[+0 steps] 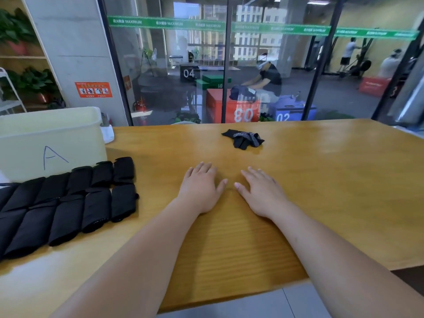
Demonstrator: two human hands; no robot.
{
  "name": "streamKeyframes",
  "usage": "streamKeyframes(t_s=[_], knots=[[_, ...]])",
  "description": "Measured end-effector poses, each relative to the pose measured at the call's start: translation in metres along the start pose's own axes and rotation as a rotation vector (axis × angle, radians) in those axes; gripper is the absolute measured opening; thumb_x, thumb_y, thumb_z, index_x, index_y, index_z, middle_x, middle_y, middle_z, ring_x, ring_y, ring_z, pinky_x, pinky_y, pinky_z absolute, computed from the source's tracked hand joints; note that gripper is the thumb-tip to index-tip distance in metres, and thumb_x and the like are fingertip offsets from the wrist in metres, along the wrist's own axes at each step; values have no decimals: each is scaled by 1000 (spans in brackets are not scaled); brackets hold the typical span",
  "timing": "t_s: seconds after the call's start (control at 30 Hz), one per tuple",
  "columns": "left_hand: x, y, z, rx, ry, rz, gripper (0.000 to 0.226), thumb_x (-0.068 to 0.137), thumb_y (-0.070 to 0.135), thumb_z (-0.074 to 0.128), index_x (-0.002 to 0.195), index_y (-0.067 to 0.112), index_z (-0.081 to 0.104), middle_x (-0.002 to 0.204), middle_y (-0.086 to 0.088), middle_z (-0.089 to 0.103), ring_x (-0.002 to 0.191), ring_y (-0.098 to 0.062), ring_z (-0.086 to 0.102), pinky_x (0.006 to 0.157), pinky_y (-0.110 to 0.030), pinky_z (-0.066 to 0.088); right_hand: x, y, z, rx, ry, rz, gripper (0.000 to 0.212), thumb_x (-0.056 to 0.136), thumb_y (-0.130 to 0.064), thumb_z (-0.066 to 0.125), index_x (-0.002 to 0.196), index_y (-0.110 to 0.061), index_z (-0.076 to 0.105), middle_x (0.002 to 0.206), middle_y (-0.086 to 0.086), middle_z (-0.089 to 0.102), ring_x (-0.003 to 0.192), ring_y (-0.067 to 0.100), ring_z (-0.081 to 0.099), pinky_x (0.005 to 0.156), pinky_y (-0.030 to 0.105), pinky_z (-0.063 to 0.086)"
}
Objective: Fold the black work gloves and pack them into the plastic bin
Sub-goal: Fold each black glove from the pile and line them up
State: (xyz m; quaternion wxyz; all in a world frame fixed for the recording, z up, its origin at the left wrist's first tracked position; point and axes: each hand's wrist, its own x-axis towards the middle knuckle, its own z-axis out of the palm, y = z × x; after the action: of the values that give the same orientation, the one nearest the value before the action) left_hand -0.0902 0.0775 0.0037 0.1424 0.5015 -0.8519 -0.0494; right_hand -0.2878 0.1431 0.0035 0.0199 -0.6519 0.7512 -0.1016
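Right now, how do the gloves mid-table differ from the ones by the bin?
The loose gloves lie crumpled, showing pale dots; the folded gloves are neat plain-black bundles. The loose gloves sit alone, farther away; the folded gloves lie in rows by the bin. Both are black and unpacked.
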Motion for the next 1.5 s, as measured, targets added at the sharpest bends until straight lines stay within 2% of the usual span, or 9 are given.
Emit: streamKeyframes(t_s=[0.4, 0.67, 0.8, 0.87, 1.03, 1.5], knots=[[9, -6, 11, -68, 1, -61, 82, 104, 74, 28, 169, 24, 24, 178, -2, 17, 165, -20, 4, 134, -45, 8, 121, 9, 10, -46, 19, 59, 79, 103, -74, 23, 168, -29, 24, 178, 0, 8, 164, 28, 6, 130, 56, 15], [13, -6, 13, -52, -7, -92, 81, 104, 73, 24, 169, 26, 20, 178, -2, 16, 165, -21, 4, 134, -45, 9, 184, 17, 7, -123, 33, 111, 78, 101, -79, 20, 168, -38, 20, 178, 4, -7, 163, 36, -6, 130, 59, 7], [13, -6, 15, -36, 3, -88, 81, 104, 74, 23, 169, 26, 21, 178, -2, 16, 165, -21, 5, 134, -45, 9, 205, 20, 6, -79, -58, 183, 83, 96, -85, 20, 167, -43, 14, 178, 3, -13, 163, 37, -10, 130, 60, 2], [14, -6, 14, -31, -3, -89, 81, 104, 74, 22, 169, 26, 20, 178, -2, 15, 165, -21, 4, 134, -44, 8, 210, 21, 7, -60, -122, 210, 87, 95, -87, 16, 169, -42, 9, 178, 0, -10, 163, 34, -9, 130, 59, 0], [15, -6, 14, -20, -12, -84, 81, 104, 74, 22, 169, 26, 20, 178, -3, 15, 165, -22, 3, 134, -45, 6, 207, 19, 8, -88, -148, 186, 89, 96, -85, 11, 170, -35, 9, 179, -2, -4, 164, 29, -3, 131, 55, 4], [14, -6, 14, -36, 6, -79, 78, 105, 73, 27, 165, 24, 29, 177, -4, 21, 165, -23, 7, 133, -46, 9, 147, 8, 4, -141, -118, 58, 91, 100, -79, 15, 170, -20, 17, 178, 0, 6, 164, 26, 7, 131, 52, 11]])
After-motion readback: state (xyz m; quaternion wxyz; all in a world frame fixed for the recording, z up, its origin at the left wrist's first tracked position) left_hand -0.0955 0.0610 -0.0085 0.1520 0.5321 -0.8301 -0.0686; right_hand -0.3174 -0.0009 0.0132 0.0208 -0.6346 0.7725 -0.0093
